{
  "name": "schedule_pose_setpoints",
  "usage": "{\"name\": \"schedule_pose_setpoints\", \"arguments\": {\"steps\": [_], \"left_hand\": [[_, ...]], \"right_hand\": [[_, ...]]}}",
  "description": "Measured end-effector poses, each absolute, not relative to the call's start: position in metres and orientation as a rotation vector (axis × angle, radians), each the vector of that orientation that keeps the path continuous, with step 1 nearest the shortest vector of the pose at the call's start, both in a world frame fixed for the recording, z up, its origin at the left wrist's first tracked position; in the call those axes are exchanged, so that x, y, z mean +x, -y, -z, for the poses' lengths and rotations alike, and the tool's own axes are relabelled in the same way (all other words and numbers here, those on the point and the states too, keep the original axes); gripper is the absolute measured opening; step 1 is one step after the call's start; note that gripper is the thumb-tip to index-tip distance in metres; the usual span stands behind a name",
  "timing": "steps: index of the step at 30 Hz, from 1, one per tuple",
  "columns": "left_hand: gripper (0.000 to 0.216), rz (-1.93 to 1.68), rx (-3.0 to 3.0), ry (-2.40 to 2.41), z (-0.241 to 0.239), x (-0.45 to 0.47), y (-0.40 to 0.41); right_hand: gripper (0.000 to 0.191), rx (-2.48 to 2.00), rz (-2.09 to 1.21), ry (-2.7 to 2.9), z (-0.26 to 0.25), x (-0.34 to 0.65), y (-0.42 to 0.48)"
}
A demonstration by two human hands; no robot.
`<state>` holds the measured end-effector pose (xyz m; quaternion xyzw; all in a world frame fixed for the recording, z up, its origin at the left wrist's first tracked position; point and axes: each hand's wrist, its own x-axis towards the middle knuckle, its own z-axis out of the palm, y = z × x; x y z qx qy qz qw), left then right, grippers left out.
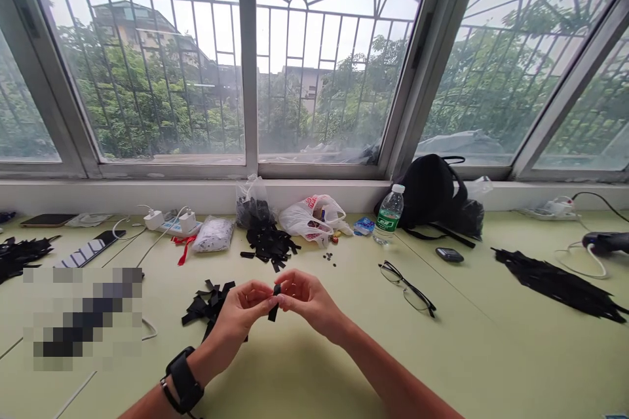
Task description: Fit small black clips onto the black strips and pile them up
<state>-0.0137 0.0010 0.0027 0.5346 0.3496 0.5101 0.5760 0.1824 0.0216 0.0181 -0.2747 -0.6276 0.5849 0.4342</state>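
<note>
Over the middle of the table, my left hand (244, 308) and my right hand (310, 301) meet at the fingertips. Both pinch a short black fabric strip (274, 311), whose upper end looks folded over and whose lower end hangs down. A black watch (185, 380) is on my left wrist. Just left of my left hand lies a loose pile of short black strips (204, 304), partly covered by that hand. Beyond my hands is a bigger heap of black strips (270, 242), spilling out by a clear plastic bag (253, 200). Several small dark round pieces (329, 255) lie nearby.
Eyeglasses (407, 289) lie right of my hands, with a water bottle (390, 216) and a black backpack (427, 193) behind. A long black bundle (560, 281) is at far right. A white plastic bag (314, 217), a white packet (214, 234) and a power strip (179, 227) line the back.
</note>
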Motion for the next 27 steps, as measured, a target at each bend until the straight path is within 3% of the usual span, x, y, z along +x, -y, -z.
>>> {"name": "schedule_pose_setpoints", "arguments": {"steps": [16,19,23,27], "left_hand": [[0.029,-1.125,1.126,-0.788,0.004,-0.017,-0.005],[0.029,-1.135,1.211,-0.837,0.002,-0.017,-0.004],[0.033,-1.142,1.289,-0.94,0.0,-0.018,-0.003],[0.038,-1.105,1.298,-0.99,0.002,-0.018,-0.004]], "right_hand": [[0.026,-0.631,-1.384,1.601,-0.015,0.183,-0.023],[0.022,-0.718,-1.194,1.728,-0.019,0.192,-0.031],[0.016,-1.021,-0.672,1.771,-0.025,0.229,-0.058],[0.013,-1.206,-0.551,1.888,-0.021,0.263,-0.076]]}}
